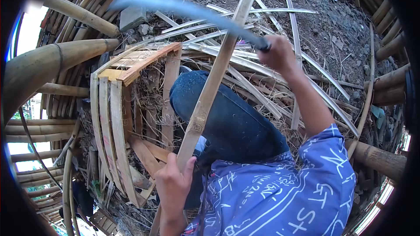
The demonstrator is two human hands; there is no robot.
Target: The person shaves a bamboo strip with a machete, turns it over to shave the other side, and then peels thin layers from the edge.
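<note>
My right hand (280,54) is closed around the dark handle of a machete (188,12). Its long, curved blade reaches to the upper left, smeared by motion, and overlaps the upper part of a bamboo slat (213,81) in this view. Lower down, my left hand (173,178) grips that slat, thumb along one side and fingers on the other. The slat slants up and away across my bent knee, its far end beyond the top edge of the view.
A slatted wooden frame (127,77) stands left of my knee. Split bamboo strips (245,63) and curled shavings (280,94) litter the ground ahead. Thick bamboo poles (83,14) jut in from the left, others (379,159) from the right. A grey block (132,18) lies at the upper left.
</note>
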